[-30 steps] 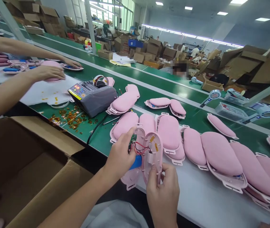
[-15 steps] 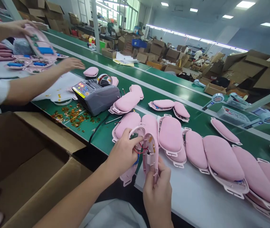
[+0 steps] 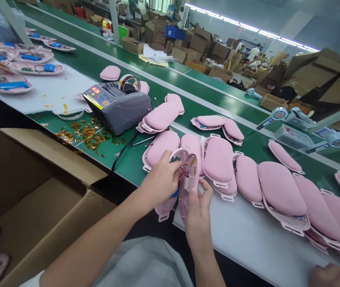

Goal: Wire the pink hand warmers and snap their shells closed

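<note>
Both my hands hold one opened pink device casing, its two halves parted like a book and joined by thin red wires [image 3: 184,173]. My left hand [image 3: 162,181] is closed around the left half [image 3: 166,208], where a green circuit board and part of a blue battery show. The right half [image 3: 191,169], with its hollow inside facing left, is pinched by my right hand [image 3: 199,203]. Just beyond my fingers lie several similar pink casings, among them one casing [image 3: 218,159] with slotted tabs at its rim.
A grey tape dispenser [image 3: 122,109] stands on the green bench, with amber tape scraps [image 3: 93,135] before it. An open cardboard box [image 3: 53,159] is at lower left. Co-workers' hands show at the left edge, by battery-fitted shells [image 3: 12,85], and at lower right [image 3: 334,276].
My view has shifted, and both hands still hold the casing halves, now slightly closer together. The co-worker's arms at left have drawn back, and another hand has appeared at lower right.
</note>
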The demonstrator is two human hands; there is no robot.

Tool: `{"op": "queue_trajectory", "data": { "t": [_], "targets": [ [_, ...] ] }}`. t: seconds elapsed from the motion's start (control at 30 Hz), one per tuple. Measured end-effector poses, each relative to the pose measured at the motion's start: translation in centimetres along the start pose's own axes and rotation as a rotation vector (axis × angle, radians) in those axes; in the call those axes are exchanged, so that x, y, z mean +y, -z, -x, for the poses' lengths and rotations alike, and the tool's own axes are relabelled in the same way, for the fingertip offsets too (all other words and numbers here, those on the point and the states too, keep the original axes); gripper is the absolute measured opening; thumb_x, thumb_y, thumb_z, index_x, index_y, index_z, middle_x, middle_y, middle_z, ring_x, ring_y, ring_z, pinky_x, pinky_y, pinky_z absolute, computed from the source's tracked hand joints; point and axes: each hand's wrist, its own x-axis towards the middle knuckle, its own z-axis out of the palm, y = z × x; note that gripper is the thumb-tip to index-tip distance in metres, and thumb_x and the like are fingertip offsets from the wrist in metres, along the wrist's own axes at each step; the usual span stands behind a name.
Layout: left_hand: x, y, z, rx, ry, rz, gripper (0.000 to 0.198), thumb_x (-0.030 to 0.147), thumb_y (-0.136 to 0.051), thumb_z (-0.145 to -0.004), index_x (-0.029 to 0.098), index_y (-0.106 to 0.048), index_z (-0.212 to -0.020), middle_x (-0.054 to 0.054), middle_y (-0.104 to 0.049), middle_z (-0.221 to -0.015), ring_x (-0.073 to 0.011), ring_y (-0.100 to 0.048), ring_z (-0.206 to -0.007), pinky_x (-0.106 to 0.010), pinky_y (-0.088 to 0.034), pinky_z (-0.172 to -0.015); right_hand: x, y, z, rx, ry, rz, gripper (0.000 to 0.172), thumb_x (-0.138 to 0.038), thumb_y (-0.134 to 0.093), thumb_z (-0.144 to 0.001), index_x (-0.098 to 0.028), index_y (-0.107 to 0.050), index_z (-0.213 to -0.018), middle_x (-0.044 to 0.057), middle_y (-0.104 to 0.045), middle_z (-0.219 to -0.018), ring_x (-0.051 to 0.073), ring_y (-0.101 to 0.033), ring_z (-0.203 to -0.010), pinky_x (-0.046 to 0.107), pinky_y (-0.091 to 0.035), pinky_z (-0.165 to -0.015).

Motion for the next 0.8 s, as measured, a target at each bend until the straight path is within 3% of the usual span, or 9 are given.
{"op": "queue_trajectory", "data": {
  "t": [0.1,0.23,0.37,0.5,0.67,0.8],
  "targets": [
    [0.5,-1.0,0.2,0.088,0.061,-0.084,0.035,0.014,-0.038,-0.087,0.023,-0.062,-0.111,-0.006,-0.048,-0.101,-0.0164,-0.054,-0.069,-0.029,-0.045,-0.059,-0.4,-0.6,-0.2,-0.044,-0.093,-0.11,0.042,-0.049,-0.042,-0.093,-0.028,-0.032,-0.127,0.008,-0.051,-0.133,0.019,-0.05,-0.122,0.036,-0.042,-0.1],
    [0.8,-0.8,0.2,0.103,0.089,-0.058,0.041,0.014,-0.039,-0.085,0.025,-0.057,-0.12,-0.005,-0.05,-0.101,-0.0172,-0.056,-0.07,-0.031,-0.046,-0.061,-0.1,-0.9,-0.8,-0.042,-0.182,-0.263,0.058,-0.046,-0.058,-0.085,-0.028,-0.03,-0.133,0.008,-0.051,-0.135,0.022,-0.05,-0.124,0.04,-0.041,-0.102],
    [-0.4,0.5,0.2,-0.021,0.056,0.108,0.043,0.015,-0.046,-0.081,0.02,-0.057,-0.122,-0.007,-0.05,-0.111,-0.019,-0.059,-0.088,-0.032,-0.05,-0.078,0.7,0.0,-1.4,0.008,-0.201,-0.352,0.058,-0.045,-0.062,-0.081,-0.027,-0.041,-0.131,0.008,-0.059,-0.127,0.026,-0.058,-0.113,0.042,-0.047,-0.094],
    [-1.7,1.4,0.2,-0.119,0.04,0.212,0.048,0.012,-0.044,-0.083,0.021,-0.051,-0.13,-0.006,-0.051,-0.109,-0.017,-0.058,-0.091,-0.03,-0.05,-0.084,1.0,0.9,-1.6,-0.024,-0.162,-0.358,0.051,-0.042,-0.062,-0.083,-0.026,-0.048,-0.129,0.007,-0.061,-0.126,0.025,-0.057,-0.117,0.039,-0.046,-0.094],
    [-1.4,0.6,0.2,0.003,0.05,0.139,0.05,0.006,-0.045,-0.08,0.024,-0.053,-0.126,-0.006,-0.05,-0.113,-0.0186,-0.057,-0.095,-0.032,-0.05,-0.083,0.8,0.8,-1.5,-0.008,-0.144,-0.261,0.054,-0.042,-0.062,-0.083,-0.027,-0.047,-0.133,0.005,-0.059,-0.129,0.023,-0.057,-0.117,0.037,-0.045,-0.097],
    [-0.6,-0.2,0.3,0.082,0.057,0.013,0.043,0.008,-0.043,-0.083,0.026,-0.058,-0.119,-0.006,-0.049,-0.109,-0.0187,-0.059,-0.085,-0.031,-0.051,-0.07,0.6,0.6,-1.4,-0.003,-0.167,-0.23,0.059,-0.044,-0.062,-0.084,-0.028,-0.043,-0.138,0.005,-0.054,-0.136,0.023,-0.051,-0.123,0.036,-0.047,-0.096]
  ]
}}
